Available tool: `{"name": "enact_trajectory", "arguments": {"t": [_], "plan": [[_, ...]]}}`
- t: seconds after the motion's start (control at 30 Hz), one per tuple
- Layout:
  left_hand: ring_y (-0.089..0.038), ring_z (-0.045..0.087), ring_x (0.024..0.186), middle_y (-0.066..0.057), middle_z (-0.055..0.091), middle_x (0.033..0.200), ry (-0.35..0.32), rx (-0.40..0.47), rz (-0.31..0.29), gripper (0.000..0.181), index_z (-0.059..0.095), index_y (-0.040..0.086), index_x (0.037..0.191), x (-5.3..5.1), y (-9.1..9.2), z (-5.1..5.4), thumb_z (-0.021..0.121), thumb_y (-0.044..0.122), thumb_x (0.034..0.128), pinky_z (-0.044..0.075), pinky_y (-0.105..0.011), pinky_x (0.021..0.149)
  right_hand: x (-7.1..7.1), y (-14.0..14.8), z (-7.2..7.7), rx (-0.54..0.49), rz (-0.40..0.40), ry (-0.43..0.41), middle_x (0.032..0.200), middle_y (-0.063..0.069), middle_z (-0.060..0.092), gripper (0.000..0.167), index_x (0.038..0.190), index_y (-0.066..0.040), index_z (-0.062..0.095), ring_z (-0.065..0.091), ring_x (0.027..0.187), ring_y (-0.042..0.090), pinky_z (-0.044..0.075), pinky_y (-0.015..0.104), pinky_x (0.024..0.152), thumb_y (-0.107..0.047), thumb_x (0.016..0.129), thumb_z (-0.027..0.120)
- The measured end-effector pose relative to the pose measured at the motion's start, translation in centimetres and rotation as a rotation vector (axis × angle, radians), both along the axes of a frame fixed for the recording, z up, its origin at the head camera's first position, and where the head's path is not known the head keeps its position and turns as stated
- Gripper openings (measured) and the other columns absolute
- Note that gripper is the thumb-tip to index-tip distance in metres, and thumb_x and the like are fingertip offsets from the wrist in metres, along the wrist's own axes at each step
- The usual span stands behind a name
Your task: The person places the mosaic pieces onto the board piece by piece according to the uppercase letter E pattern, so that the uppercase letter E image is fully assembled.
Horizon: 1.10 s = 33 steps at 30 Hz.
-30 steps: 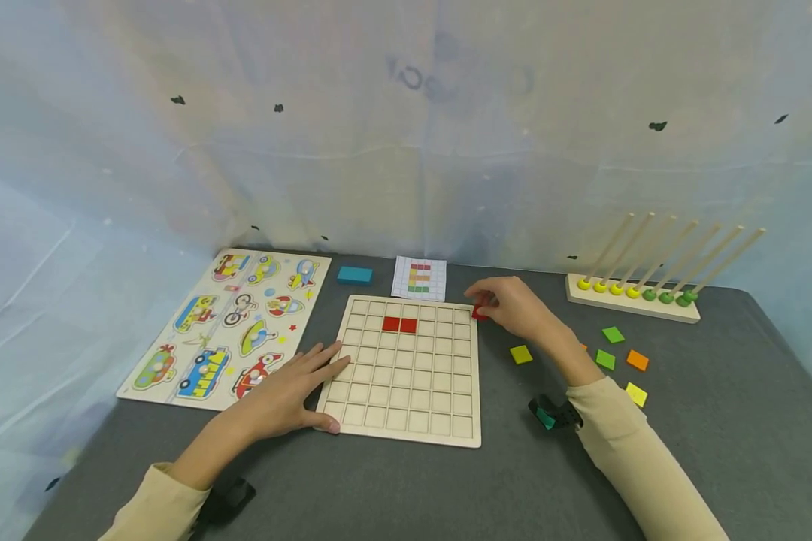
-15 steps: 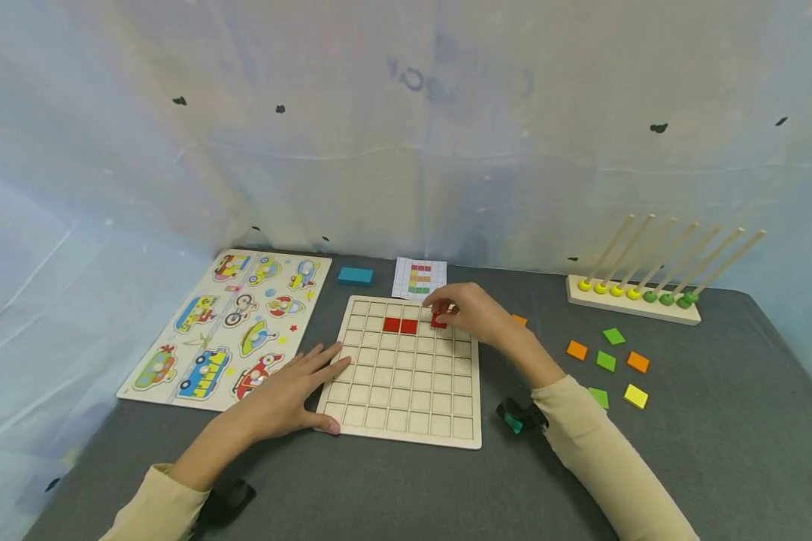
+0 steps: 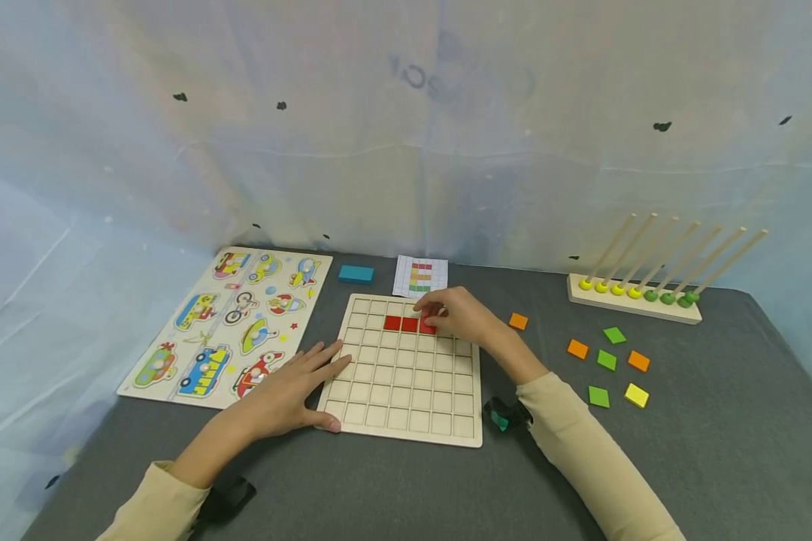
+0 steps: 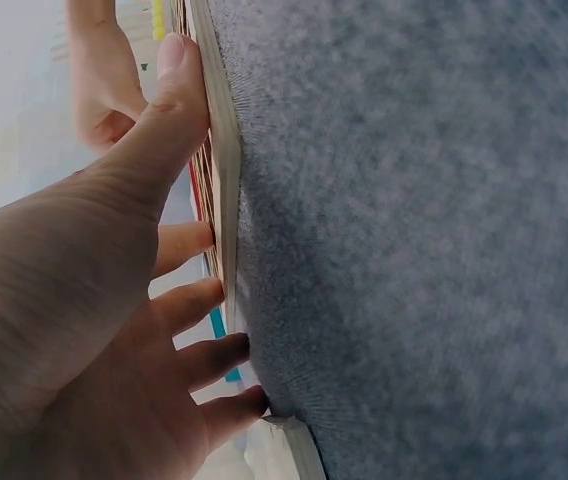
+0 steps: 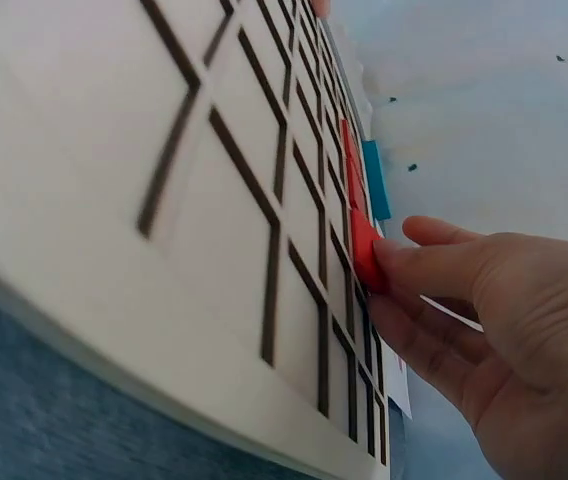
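Observation:
A wooden grid board (image 3: 406, 391) lies in the middle of the table. Two red square tiles (image 3: 401, 324) sit side by side in its second row. Just right of them my right hand (image 3: 463, 315) pinches a third red tile (image 5: 364, 250) between thumb and fingers, at the neighbouring cell. In the right wrist view that tile looks slightly tilted over the board. My left hand (image 3: 291, 391) rests with spread, straight fingers on the board's left edge. The left wrist view shows its thumb (image 4: 164, 105) along the board's near edge.
Behind the board lie a printed pattern card (image 3: 420, 277) and a blue block (image 3: 356, 274). A vehicle puzzle board (image 3: 226, 323) is at left. To the right are several loose orange, green and yellow tiles (image 3: 606, 360) and a peg stand with beads (image 3: 632, 298).
My right hand has carried the red tile leftward from the board's right edge to the cell beside the two red tiles. The left hand has stayed in place.

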<state>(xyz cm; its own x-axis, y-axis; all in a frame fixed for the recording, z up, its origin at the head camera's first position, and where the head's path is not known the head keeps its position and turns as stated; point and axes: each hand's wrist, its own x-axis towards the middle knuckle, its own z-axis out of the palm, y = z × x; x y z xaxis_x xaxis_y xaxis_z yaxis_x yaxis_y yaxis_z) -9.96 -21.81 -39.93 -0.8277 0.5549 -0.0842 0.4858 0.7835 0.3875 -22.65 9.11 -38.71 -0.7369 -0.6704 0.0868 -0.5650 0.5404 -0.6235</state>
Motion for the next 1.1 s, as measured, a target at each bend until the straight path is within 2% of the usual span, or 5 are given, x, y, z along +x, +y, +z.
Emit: {"name": "enact_trajectory", "arguments": {"t": [0.23,0.5,0.67,0.97,1.1], "plan": [[-0.043,0.020,0.145,-0.013,0.023,0.161,0.005,0.005,-0.005,0.099,0.036,0.013,0.153,-0.1,0.1,0.0,0.069,0.065,0.0750,0.024,-0.063,0.113,0.2,-0.1,-0.3,0.018,-0.021,0.036,0.096,0.006,0.070,0.025,0.114,-0.001,0.070,0.065,0.089,0.018,0.055,0.028,0.079,0.004,0.090,0.066],[-0.043,0.019,0.145,-0.013,0.022,0.161,-0.002,-0.004,-0.015,0.100,0.035,0.013,0.153,-0.2,0.2,-0.2,0.068,0.066,0.0754,0.023,-0.062,0.113,1.1,1.1,0.7,-0.063,-0.051,0.074,0.096,0.007,0.072,0.021,0.111,0.000,0.071,0.066,0.089,0.019,0.056,0.030,0.076,-0.001,0.090,0.069],[-0.043,0.019,0.145,-0.013,0.022,0.161,0.002,-0.007,-0.010,0.100,0.035,0.013,0.153,-0.1,0.1,-0.2,0.069,0.066,0.0751,0.023,-0.062,0.113,1.8,3.2,1.4,-0.037,-0.037,0.079,0.099,0.008,0.071,0.024,0.113,0.001,0.070,0.066,0.089,0.019,0.056,0.032,0.076,-0.001,0.090,0.069],[-0.043,0.019,0.145,-0.013,0.023,0.161,0.002,0.005,-0.007,0.100,0.035,0.013,0.153,0.0,-0.1,-0.2,0.067,0.067,0.0755,0.024,-0.062,0.113,3.2,8.2,1.7,0.043,-0.090,0.082,0.104,0.010,0.071,0.026,0.114,0.000,0.069,0.066,0.091,0.021,0.056,0.037,0.079,0.001,0.088,0.070],[-0.043,0.019,0.145,-0.013,0.023,0.161,0.005,0.010,-0.009,0.100,0.035,0.013,0.153,-0.1,0.0,-0.2,0.066,0.067,0.0753,0.023,-0.063,0.113,3.9,10.3,1.7,0.083,-0.114,0.044,0.103,0.011,0.070,0.030,0.116,0.000,0.069,0.066,0.094,0.024,0.056,0.040,0.082,0.003,0.087,0.070]]}}
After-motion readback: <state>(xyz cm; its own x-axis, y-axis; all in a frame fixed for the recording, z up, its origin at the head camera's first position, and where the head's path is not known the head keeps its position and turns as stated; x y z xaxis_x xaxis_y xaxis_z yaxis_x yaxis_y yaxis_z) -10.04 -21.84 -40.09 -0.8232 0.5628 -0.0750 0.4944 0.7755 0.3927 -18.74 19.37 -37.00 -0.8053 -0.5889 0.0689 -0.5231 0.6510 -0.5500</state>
